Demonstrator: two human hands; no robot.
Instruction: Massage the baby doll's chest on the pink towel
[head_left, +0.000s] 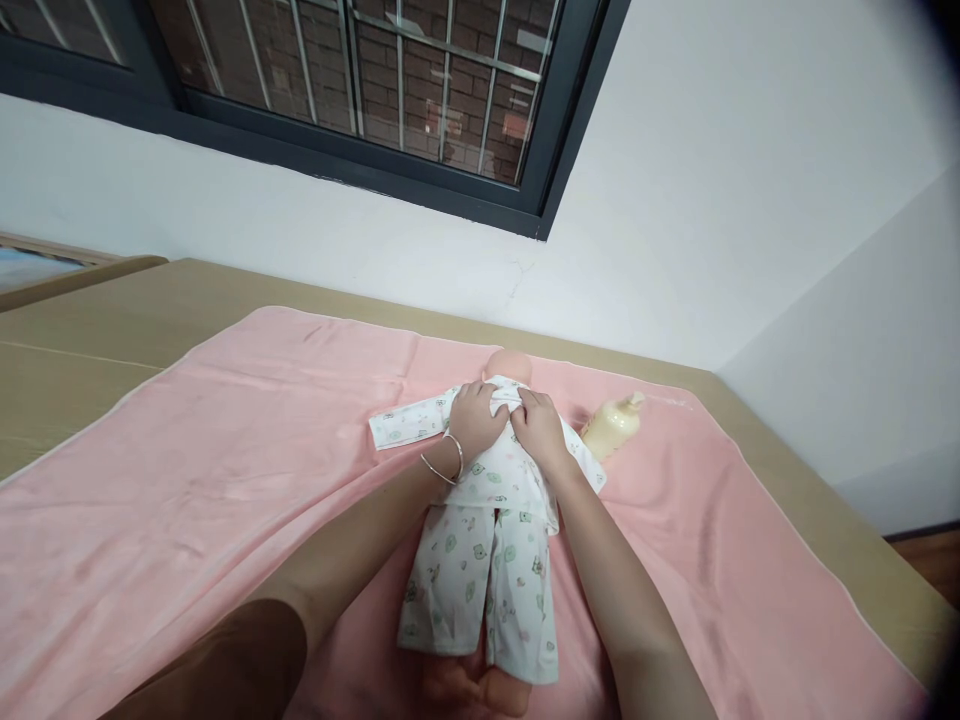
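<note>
A pink blanket [225, 480] covers the tan bed [112, 320] below a barred window [375, 80]. On it lies a doll [487, 560] in white printed pyjamas, head toward the wall, feet toward me, with 1 sleeve [405, 422] spread flat to my left. My left hand [478, 415] and right hand [538, 425] sit side by side just below its head, the fingers of both closed on bunched cloth of the pyjama top [502, 485]. A cream bottle [611, 427] lies just beside the doll on my right. 2 thin bangles [446, 462] ring my left wrist.
</note>
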